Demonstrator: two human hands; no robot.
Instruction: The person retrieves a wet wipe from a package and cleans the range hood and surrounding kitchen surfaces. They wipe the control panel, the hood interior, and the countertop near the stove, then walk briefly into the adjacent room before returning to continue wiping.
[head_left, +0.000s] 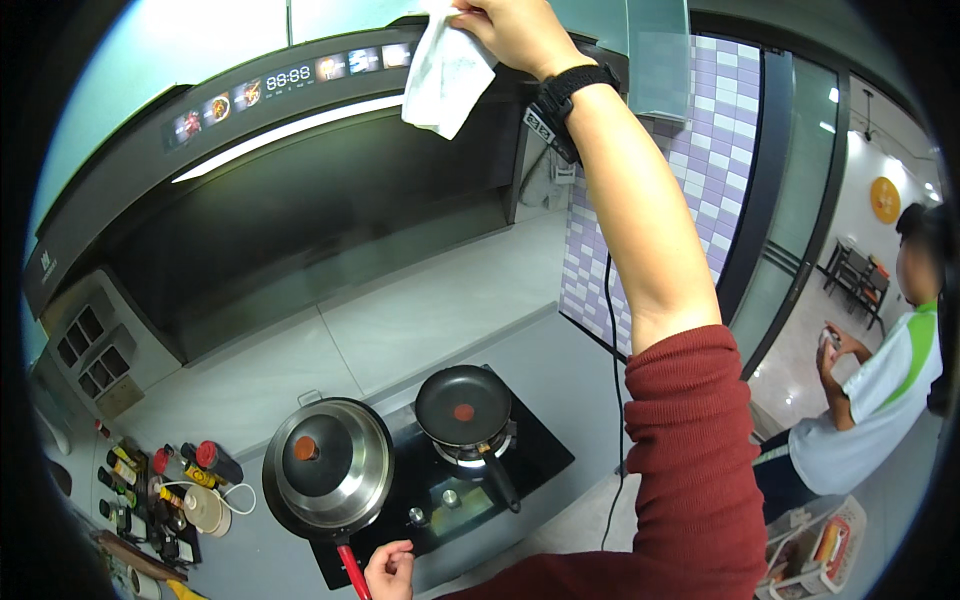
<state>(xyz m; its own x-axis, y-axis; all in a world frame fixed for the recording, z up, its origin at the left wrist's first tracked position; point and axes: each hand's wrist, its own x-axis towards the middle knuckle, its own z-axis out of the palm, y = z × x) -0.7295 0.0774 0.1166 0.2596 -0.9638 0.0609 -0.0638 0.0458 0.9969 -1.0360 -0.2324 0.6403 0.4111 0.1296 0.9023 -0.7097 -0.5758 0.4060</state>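
Observation:
My right hand is raised at the top of the view and pinches a white cloth or tissue. The cloth hangs down in front of the dark range hood, near its lit picture panel. My left hand is low at the bottom edge, fingers loosely curled, with nothing visible in it. Right beside it is the red handle of a wok, which has a steel-and-glass lid. A black frying pan sits on the other burner of the black glass hob.
Several sauce bottles and jars stand at the left of the grey counter. A black cable hangs behind my right arm. At the right are a glass sliding door, a person holding something small, and a white basket.

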